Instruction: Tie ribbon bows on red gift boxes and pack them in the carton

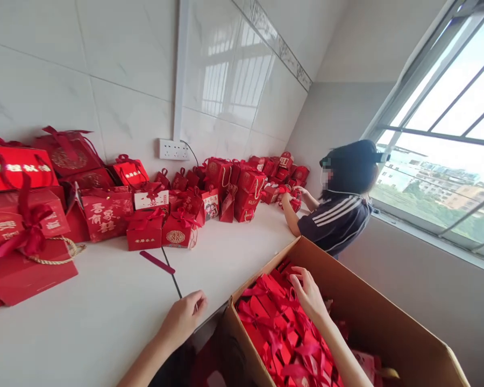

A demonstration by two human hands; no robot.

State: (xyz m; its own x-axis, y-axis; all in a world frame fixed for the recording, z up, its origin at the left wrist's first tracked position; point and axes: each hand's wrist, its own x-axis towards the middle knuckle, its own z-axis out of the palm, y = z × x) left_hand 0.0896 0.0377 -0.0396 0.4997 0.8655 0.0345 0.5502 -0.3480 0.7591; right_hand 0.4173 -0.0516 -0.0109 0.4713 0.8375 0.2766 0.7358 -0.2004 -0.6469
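My left hand (189, 314) is over the near edge of the white table (105, 322), its fingers curled in and no object showing in them. Reaching into a large cardboard box (371, 301), my right hand (308, 293) has its fingers somewhat apart, just above or touching the red gift boxes (282, 333) inside. Those gift boxes are packed close together and tied with red ribbon bows. Whether the right fingertips touch one of them, I cannot tell. A flat dark red strip (157, 262) lies on the table beyond my left hand.
Many red gift boxes (107, 212) stand stacked along the tiled wall. Past the cardboard box, a co-worker (334, 220) in a dark striped-sleeve shirt handles red boxes at the table's far end. A power strip (173, 149) is on the wall; a barred window (439, 134) is right.
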